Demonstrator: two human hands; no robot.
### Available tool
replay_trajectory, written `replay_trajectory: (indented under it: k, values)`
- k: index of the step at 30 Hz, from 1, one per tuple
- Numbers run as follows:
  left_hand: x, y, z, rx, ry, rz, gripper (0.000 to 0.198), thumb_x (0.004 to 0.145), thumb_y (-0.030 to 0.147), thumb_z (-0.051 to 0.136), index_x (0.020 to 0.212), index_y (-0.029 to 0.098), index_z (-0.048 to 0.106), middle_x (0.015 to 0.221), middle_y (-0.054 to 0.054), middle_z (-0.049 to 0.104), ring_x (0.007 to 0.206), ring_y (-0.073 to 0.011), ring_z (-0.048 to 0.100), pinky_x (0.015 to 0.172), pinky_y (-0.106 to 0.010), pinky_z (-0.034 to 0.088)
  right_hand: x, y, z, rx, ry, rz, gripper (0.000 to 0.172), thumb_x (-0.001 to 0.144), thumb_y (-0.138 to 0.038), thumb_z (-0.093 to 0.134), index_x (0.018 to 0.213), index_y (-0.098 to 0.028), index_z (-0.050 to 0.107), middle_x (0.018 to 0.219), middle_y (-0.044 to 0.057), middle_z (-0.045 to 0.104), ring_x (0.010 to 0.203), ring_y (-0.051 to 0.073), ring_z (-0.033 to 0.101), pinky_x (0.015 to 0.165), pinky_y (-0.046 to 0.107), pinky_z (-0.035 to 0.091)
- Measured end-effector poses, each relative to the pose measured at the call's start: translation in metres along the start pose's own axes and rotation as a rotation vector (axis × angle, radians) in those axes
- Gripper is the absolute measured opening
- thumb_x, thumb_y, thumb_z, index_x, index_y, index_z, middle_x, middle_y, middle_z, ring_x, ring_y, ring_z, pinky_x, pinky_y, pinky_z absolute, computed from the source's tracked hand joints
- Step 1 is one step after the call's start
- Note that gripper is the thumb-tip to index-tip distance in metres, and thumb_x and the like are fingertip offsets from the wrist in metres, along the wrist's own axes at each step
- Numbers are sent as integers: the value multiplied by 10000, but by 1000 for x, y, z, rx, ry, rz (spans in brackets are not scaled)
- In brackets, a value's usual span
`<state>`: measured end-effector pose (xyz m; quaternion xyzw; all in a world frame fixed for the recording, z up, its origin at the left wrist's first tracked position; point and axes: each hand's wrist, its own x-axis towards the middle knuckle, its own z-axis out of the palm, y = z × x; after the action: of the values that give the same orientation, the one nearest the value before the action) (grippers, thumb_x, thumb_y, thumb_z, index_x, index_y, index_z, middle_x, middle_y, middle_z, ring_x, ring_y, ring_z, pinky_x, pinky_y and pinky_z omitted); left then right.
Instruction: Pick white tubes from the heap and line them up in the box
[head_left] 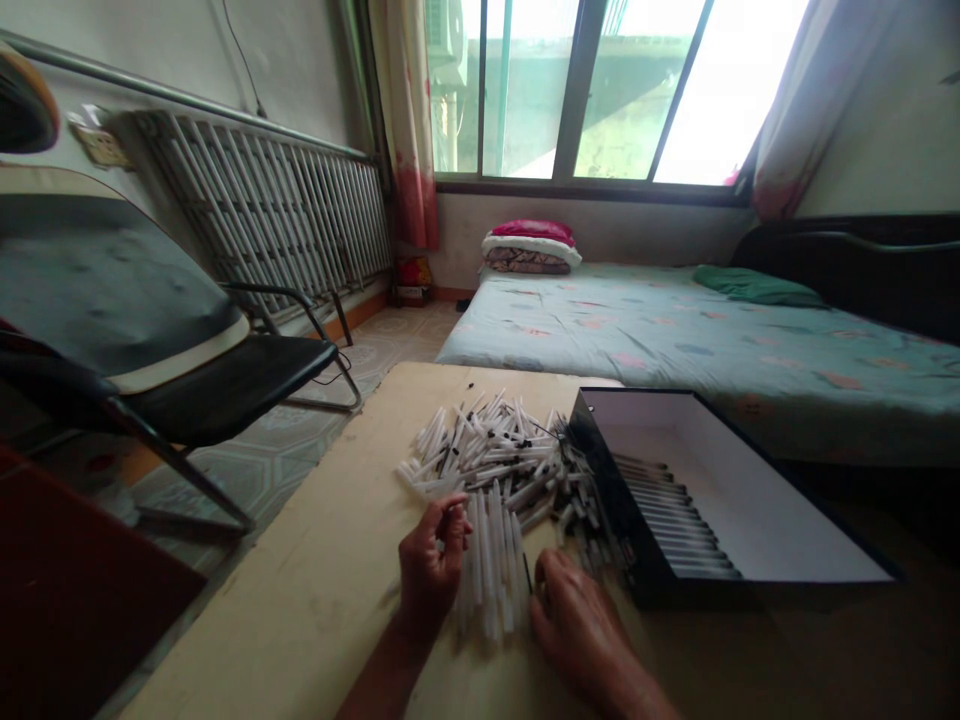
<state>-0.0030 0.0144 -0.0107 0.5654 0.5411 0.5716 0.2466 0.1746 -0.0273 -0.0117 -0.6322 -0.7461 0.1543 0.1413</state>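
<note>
My left hand [437,560] is closed at the left edge of a row of translucent white pen barrels [491,560], its thumb and fingers pressed together. Whatever it pinches is hidden. On the row's right side my right hand [566,610] is curled, with a thin dark stick [527,574] showing at its fingertips. Beyond both hands lies a loose pile of white tubes [495,440] mixed with small black pieces. More dark-tipped pieces [581,500] are heaped against the box, blurred in part.
A black box [611,480] with a white inside stands at the table's right, holding a row of pens [679,515]. The pale table [300,590] ends near a black folding chair [225,370] on the left. Behind it is a bed [622,310] under the window.
</note>
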Motion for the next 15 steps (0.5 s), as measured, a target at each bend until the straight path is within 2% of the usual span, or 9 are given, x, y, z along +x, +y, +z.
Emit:
replay_trajectory:
  k: [9, 13, 15]
  values:
    - [-1, -10, 1, 105, -125, 90, 172, 831, 272, 505, 947, 222, 622, 623, -9, 654, 546, -170, 639, 551, -271, 510, 9, -9, -2, -162, 6, 93, 166, 713, -77, 474, 808, -169, 575, 838, 94, 674, 753, 222, 642, 588, 260, 356]
    - [0, -9, 2, 145, -179, 163, 163, 826, 245, 507, 928, 218, 631, 635, -14, 654, 542, -163, 618, 543, -264, 492, 11, -4, 1, -130, 29, 176, 85, 698, -118, 500, 698, -179, 559, 735, 97, 681, 670, 231, 649, 530, 257, 336]
    - [1, -7, 2, 167, -201, 209, 154, 823, 231, 511, 914, 211, 634, 667, -21, 665, 562, -157, 614, 556, -258, 484, 13, 3, 2, -34, 89, 195, 95, 691, -138, 509, 617, -198, 504, 646, 62, 653, 602, 201, 625, 507, 243, 324]
